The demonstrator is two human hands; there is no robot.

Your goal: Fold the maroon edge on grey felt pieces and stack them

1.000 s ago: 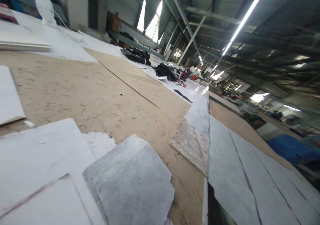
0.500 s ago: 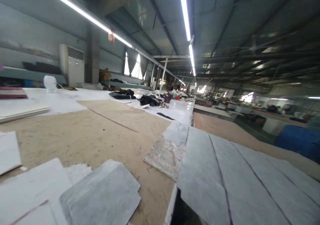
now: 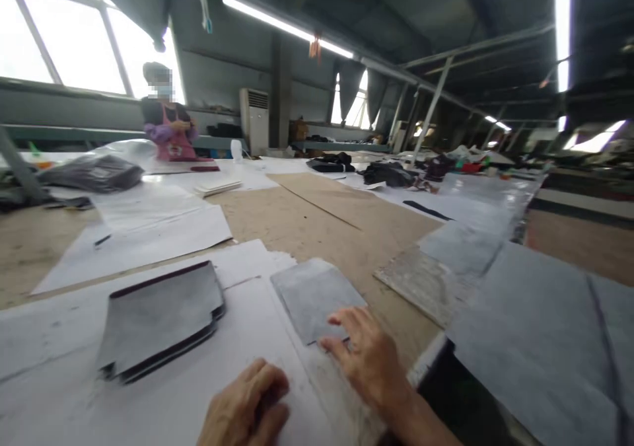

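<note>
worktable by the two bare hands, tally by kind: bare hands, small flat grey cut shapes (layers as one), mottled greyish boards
bare hands, left hand and right hand: 2
grey shapes, dark-edged one and plain one: 2
mottled greyish board: 1
total: 5

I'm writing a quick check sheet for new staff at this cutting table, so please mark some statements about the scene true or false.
1. The right hand is at the near edge of a grey sheet. True.
2. The left hand rests on the dark-edged stack. False: it is over the white paper, apart from the stack.
3. A person in a pink apron is at the far side of the table, in front of the windows. True.
4. The grey sheet lies left of the dark-edged stack. False: it lies to the right.
5. A tall white air conditioner stands against the wall. True.
</note>
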